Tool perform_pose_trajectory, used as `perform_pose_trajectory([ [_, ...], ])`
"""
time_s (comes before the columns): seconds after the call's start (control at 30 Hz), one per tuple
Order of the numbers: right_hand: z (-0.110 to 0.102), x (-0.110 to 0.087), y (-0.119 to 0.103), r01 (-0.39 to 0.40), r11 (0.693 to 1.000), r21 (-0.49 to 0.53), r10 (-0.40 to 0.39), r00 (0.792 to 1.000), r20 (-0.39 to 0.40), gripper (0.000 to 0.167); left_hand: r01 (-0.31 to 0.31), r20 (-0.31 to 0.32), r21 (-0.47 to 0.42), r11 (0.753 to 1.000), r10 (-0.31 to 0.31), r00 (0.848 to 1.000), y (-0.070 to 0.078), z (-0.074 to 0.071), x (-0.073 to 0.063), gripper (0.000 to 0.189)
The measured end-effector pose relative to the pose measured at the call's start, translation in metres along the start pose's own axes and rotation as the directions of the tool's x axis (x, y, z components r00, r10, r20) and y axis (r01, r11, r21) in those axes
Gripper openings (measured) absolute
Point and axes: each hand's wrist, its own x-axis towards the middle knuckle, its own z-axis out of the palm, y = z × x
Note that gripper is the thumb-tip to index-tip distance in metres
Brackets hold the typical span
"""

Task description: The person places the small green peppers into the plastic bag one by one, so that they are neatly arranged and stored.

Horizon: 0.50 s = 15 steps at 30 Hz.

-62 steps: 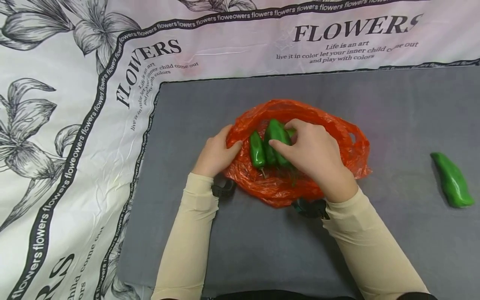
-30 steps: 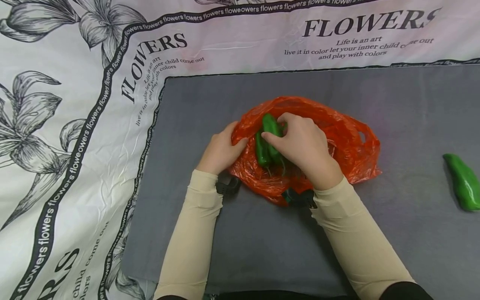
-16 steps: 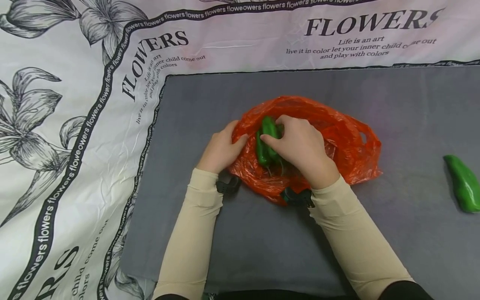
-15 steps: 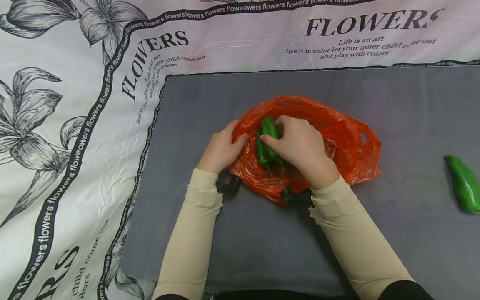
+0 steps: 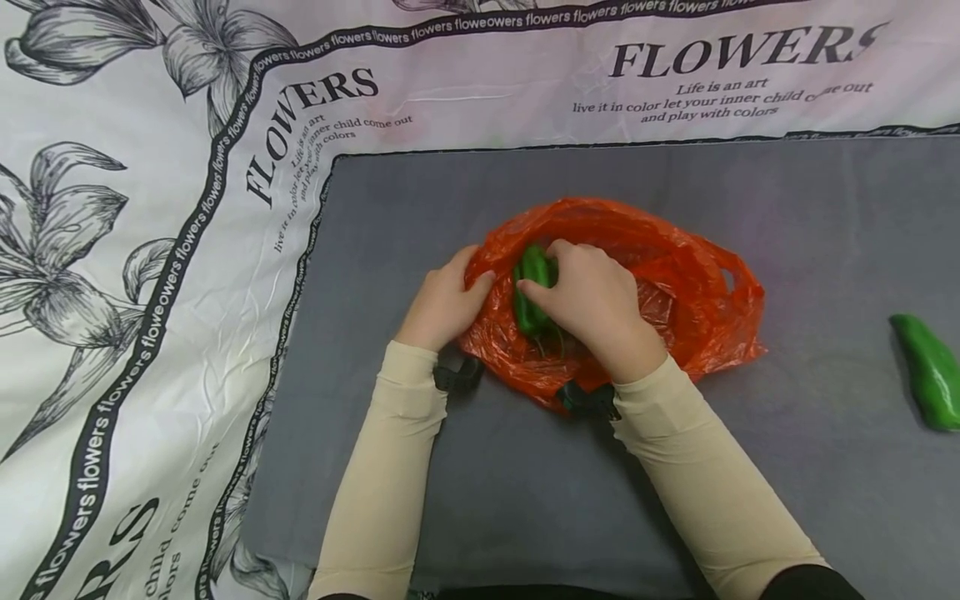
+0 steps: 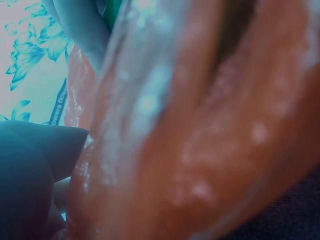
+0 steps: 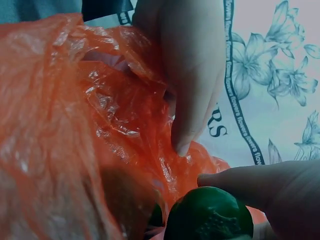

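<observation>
An orange-red plastic bag (image 5: 697, 300) lies with its mouth up on the grey cloth. My left hand (image 5: 442, 300) holds the bag's left rim between thumb and fingers. Inside the bag, my right hand (image 5: 592, 300) grips a green pepper (image 5: 534, 279) near the left wall; its fingers are partly hidden behind the pepper. Thin stems stick out below it, and another pepper seems to lie close beside it. In the right wrist view the rounded end of a green pepper (image 7: 210, 215) sits below my thumb. Blurred plastic fills most of the left wrist view.
A single green pepper (image 5: 930, 371) lies on the grey cloth (image 5: 817, 242) at the far right. A white floral cloth (image 5: 82, 267) with printed lettering borders the left and back. Dark cameras are strapped at both wrists.
My right hand has shifted left and slightly nearer me, bringing the peppers together against the bag's left side. More of the bag's right inside shows. My left hand keeps its hold on the rim.
</observation>
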Motion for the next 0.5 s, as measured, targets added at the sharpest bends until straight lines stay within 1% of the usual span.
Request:
perform_pose_trajectory([
  [0.3,0.0027,-0.0009,-0.0017,-0.005,0.999,-0.053,0.004,1.0,-0.02,0.059,0.004,-0.007,0.002,1.0,-0.004,1.0,0.0008,0.0007,0.0003,0.056],
  [0.5,0.0052,-0.0011,-0.0025,0.005,0.998,-0.058,-0.006,1.0,-0.026,0.06,0.006,-0.007,0.008,1.0,-0.006,1.0,0.0012,0.001,0.0007,0.056],
])
